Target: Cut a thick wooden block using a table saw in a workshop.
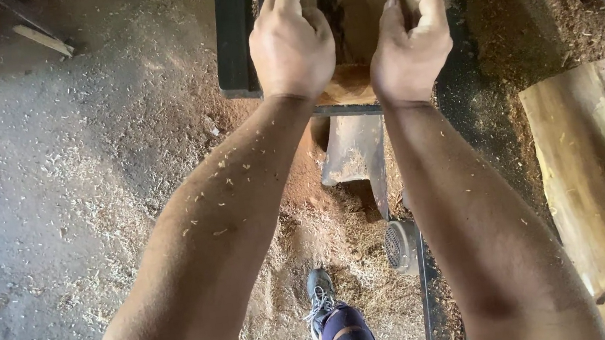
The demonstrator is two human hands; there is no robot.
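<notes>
My left hand (292,44) flat, fingers straight, on wood board (355,2); my right hand (410,45) curled, gripping board's near end. Board lies on dark machine surface (234,40). Step, I judge: feeding. Next needs steady, even push. Sawdust (157,111) covers floor.

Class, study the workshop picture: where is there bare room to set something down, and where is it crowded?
The floor left of the left hand and its forearm is open, only dusted with sawdust. It is crowded ahead: both hands, the right hand too, press the wooden board on the dark machine frame. A log fills the right.
</notes>
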